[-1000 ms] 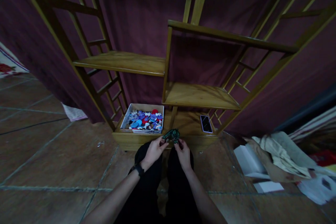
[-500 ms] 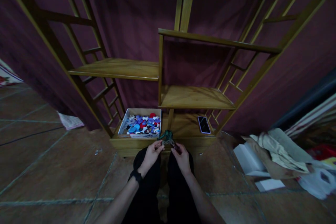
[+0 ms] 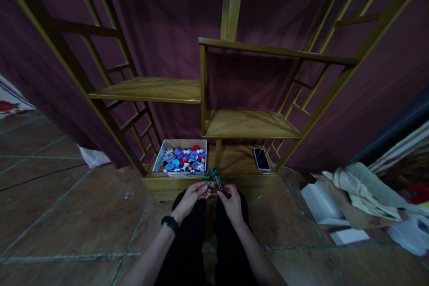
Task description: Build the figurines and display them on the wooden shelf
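Observation:
Between my hands is a small, bunched green and brown patterned thing, dark and too small to tell its kind. My left hand pinches its left lower edge with thumb and fingers. On the other side, my right hand grips the lower right end. Both hands are just above my knees, in front of the low shelf's front edge. Close behind my left hand, a white open box on the low shelf holds many small blue, purple, red and white pieces.
A wooden shelf unit rises in front of me, with a dark red curtain behind it. A phone lies on the low shelf's right side. On the floor at right are a white carton, cloth and a plastic bag.
The green and brown thing has been turned slightly between my fingers, its lower part now looking browner. Both hands keep their hold, and the view has shifted a little.

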{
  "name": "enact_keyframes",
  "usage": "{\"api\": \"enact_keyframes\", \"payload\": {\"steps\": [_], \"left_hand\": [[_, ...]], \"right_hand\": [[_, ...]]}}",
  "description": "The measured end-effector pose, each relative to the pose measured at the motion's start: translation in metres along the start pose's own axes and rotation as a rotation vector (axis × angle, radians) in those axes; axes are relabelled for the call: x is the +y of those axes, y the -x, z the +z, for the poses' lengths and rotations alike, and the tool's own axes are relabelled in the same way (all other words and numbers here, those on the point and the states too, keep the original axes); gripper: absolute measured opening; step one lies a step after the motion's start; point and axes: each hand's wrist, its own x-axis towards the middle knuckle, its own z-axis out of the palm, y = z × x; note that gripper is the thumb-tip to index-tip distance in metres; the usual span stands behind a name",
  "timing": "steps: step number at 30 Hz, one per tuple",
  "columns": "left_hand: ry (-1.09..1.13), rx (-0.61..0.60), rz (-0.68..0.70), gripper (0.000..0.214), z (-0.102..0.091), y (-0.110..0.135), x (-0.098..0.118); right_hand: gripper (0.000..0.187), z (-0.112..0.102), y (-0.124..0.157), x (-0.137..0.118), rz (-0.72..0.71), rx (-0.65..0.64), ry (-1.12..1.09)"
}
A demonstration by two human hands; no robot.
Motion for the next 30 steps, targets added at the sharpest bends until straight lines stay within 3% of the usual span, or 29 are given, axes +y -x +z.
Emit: {"api": "enact_keyframes", "payload": {"steps": [11, 30], "left_hand": [[0.135, 0.013, -0.082, 0.029, 0.004, 0.008, 0.009], [0.126, 0.044, 0.007, 0.031, 0.008, 0.015, 0.006]], "right_hand": [[0.01, -0.003, 0.0, -0.006, -0.029, 0.01, 0.046], [0.014, -0.004, 0.0, 0.0, -0.063, -0.018, 0.098]]}}
